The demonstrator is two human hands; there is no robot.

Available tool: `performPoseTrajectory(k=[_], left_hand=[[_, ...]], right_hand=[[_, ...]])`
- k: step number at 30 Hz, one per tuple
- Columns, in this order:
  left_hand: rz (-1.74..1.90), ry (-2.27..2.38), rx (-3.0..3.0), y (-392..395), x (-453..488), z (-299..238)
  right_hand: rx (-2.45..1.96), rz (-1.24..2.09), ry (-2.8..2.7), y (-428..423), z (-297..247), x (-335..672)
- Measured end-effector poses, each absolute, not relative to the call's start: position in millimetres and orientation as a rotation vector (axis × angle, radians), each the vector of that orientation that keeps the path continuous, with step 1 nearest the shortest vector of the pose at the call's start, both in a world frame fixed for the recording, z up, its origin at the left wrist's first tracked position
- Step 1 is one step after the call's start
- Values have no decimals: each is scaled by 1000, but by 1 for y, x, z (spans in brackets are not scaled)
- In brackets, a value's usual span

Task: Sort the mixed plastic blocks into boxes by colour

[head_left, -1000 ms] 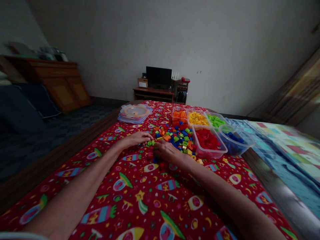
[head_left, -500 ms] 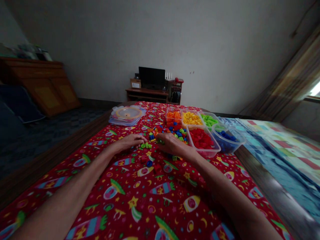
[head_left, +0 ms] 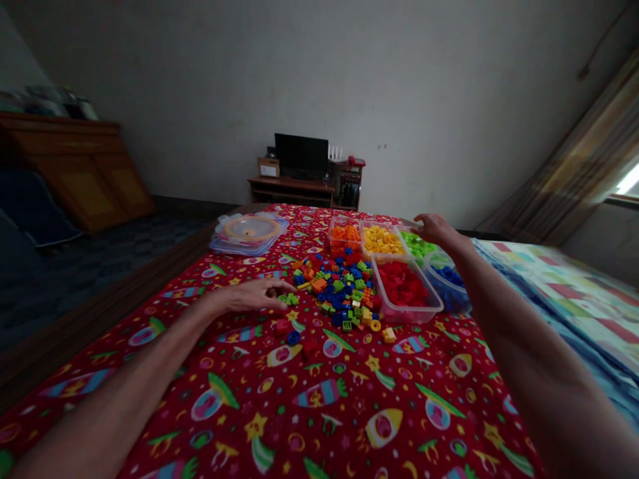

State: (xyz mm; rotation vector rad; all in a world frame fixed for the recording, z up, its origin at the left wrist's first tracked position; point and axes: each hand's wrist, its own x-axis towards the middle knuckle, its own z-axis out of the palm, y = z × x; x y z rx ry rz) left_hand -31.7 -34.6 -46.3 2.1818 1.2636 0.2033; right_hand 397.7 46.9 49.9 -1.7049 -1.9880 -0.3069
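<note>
My left hand rests low over the red patterned tablecloth, its fingers loosely apart beside small green toy bricks. Those bricks lie right at the fingertips; I cannot tell whether they touch. My right hand is raised over the tub of green bricks, thumb and forefinger apart, with nothing visible between them. A mixed pile of colourful toy bricks lies between my hands. Closer to me are a red brick and a blue ring-shaped piece.
Right of the pile stand clear tubs of orange bricks, yellow bricks, red bricks and blue bricks. Stacked plastic lids lie at the back left. Beyond the table is a desk with a monitor.
My right hand has moved from the pile up and right, over the green tub, uncovering more of the pile. My left hand has stayed near the green bricks. The view has shifted slightly.
</note>
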Motion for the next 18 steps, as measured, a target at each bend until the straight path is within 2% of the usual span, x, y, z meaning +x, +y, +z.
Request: performPoseTrajectory(k=[5, 10, 15, 18], left_hand=[[143, 1409, 2419, -43, -12, -45], [331, 1322, 2519, -48, -6, -47], [499, 1204, 2238, -45, -1, -48], [629, 1133, 1990, -46, 6, -49]], right_hand=[[-1548, -214, -2080, 16, 37, 352], [-1259, 11, -2260, -37, 22, 287], [-1144, 162, -2436, -70, 7, 243], [-1123, 335, -2330, -75, -3, 225]])
